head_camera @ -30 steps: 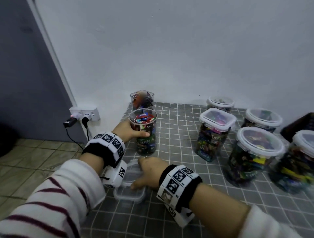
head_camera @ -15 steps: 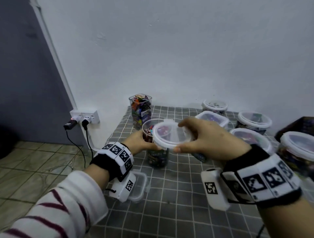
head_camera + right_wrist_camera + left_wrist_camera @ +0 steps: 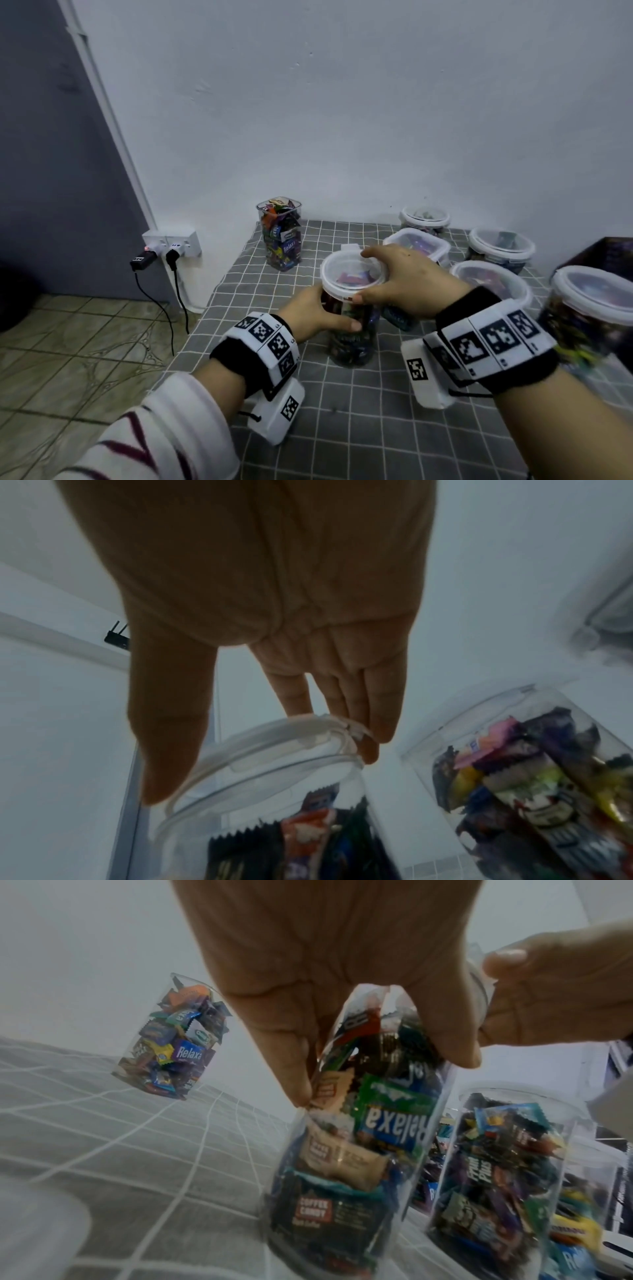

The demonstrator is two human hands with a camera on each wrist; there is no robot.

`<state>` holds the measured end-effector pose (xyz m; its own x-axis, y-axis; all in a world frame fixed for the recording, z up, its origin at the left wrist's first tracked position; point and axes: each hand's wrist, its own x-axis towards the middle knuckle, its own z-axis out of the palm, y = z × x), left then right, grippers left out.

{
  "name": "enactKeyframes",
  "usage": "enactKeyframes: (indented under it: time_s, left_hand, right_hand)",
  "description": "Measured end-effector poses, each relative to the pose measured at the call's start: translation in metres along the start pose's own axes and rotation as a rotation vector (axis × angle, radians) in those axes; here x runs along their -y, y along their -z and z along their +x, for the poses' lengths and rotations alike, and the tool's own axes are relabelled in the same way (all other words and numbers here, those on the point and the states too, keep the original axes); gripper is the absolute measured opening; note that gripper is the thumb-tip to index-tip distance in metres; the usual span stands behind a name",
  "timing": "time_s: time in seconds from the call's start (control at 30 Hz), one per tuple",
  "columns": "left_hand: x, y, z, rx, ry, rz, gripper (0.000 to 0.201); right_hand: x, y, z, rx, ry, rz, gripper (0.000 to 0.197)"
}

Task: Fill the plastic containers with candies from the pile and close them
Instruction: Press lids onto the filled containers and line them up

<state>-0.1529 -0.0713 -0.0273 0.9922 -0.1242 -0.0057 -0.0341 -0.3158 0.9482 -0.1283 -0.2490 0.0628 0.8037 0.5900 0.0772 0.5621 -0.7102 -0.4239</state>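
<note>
The left hand (image 3: 310,313) grips the round clear plastic candy jar (image 3: 349,335) standing on the grey checked table (image 3: 359,411). Keep it steady there. The right hand (image 3: 404,281) clasps the clear round lid (image 3: 352,270) over the jar's mouth; seat it level, then press evenly around the rim. Farther back stands an unlidded square clear jar (image 3: 281,236).

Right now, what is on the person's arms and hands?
Both hands, the left hand and right hand, are bare. Each wrist carries a black band with white black-patterned marker tiles and a white camera box beneath. The left sleeve is white with maroon stripes.
</note>
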Motion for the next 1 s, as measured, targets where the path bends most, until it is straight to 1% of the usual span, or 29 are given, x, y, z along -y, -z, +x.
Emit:
enactKeyframes:
  time_s: [0.17,0.37,0.5,0.53,0.6,0.67,0.73,0.77,0.9,1.0]
  left_hand:
    - [0.003,-0.003,-0.001,-0.049,0.000,-0.028,0.094]
    - [0.003,-0.004,-0.001,-0.051,-0.010,-0.030,0.092]
    - [0.004,-0.006,-0.002,-0.053,-0.018,-0.032,0.078]
    - [0.003,-0.005,-0.003,-0.051,-0.019,-0.031,0.074]
    - [0.004,-0.005,-0.003,-0.058,-0.020,-0.038,0.070]
    - [0.005,-0.004,-0.003,-0.074,-0.014,-0.034,0.070]
    - [0.006,-0.004,-0.003,-0.078,-0.011,-0.035,0.072]
    - [0.006,-0.004,-0.003,-0.075,-0.010,-0.037,0.073]
    - [0.004,-0.004,-0.002,-0.067,-0.002,-0.065,0.063]
    - [0.005,-0.004,-0.002,-0.059,-0.009,-0.082,0.067]
  right_hand:
    - [-0.003,-0.001,-0.005,0.023,-0.013,0.014,0.075]
    - [-0.004,-0.014,0.001,-0.018,-0.026,0.086,0.078]
    - [-0.001,-0.023,0.007,-0.099,-0.011,0.085,0.076]
    - [0.000,-0.025,0.009,-0.112,0.006,0.092,0.077]
    - [0.002,-0.028,0.014,-0.095,0.049,0.090,0.086]
    - [0.004,-0.030,0.016,-0.058,0.067,0.056,0.095]
    - [0.004,-0.031,0.017,-0.058,0.066,0.030,0.098]
    - [0.004,-0.031,0.017,-0.072,0.066,0.025,0.097]
    - [0.003,-0.036,0.017,-0.152,0.059,0.029,0.089]
    - [0.003,-0.039,0.019,-0.180,0.053,0.030,0.085]
